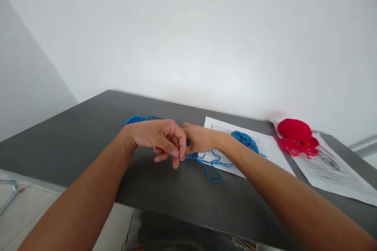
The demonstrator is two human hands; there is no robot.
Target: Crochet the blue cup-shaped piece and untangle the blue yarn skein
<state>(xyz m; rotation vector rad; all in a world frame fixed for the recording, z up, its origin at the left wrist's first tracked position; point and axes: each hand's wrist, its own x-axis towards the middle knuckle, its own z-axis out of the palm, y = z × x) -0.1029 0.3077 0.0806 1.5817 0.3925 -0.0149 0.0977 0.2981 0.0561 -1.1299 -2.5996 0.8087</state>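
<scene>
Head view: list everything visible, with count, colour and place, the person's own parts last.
table: one, dark grey, against a white wall
blue yarn: loose strands and a heap, under and around both hands, partly on a sheet
paper sheets: two, white with print, right half of table
red yarn: one ball with loose strands, on the far-right sheet
left hand: one, fingers curled, pinching at the blue yarn
right hand: one, touching the left hand, on the blue yarn

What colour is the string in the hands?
Blue. The yarn trails from the hands onto the table, seen in the head view.
</scene>
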